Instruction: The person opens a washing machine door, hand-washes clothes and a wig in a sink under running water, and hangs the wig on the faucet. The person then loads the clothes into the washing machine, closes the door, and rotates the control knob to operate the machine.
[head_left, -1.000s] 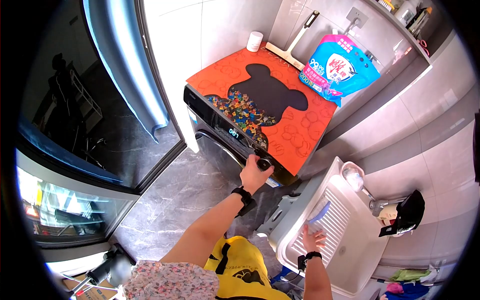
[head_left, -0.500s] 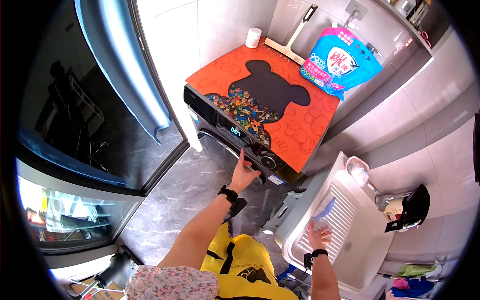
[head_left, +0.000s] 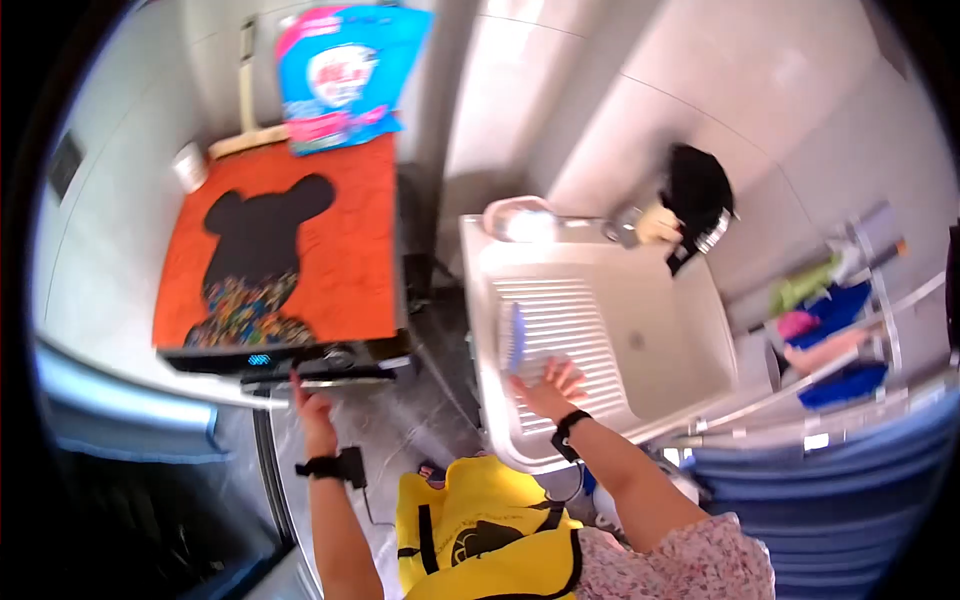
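My left hand (head_left: 315, 418) is at the front of the washing machine (head_left: 335, 358), its index finger stretched up towards the lit display panel. Nothing shows in that hand. Whether the fingertip touches the panel, I cannot tell. My right hand (head_left: 550, 388) has its fingers spread over the ribbed washboard part of the white laundry sink (head_left: 680, 375). Just beyond its fingertips lies a scrub brush (head_left: 516, 335) with a blue strip and a pale body. An orange mat (head_left: 350, 250) with a dark bear figure covers the machine's top.
A blue and pink detergent bag (head_left: 355, 80), a squeegee-like tool (head_left: 248, 100) and a white tub (head_left: 190, 167) stand at the back of the machine. A pink-rimmed basin (head_left: 515, 218) and a black cap (head_left: 700, 190) are at the sink's far edge. Cloths (head_left: 835, 315) hang on a rack at the right.
The view has turned right, so the machine now lies at the left and the sink near the middle. My left hand stays by the machine's front; my right hand remains over the washboard, fingers spread.
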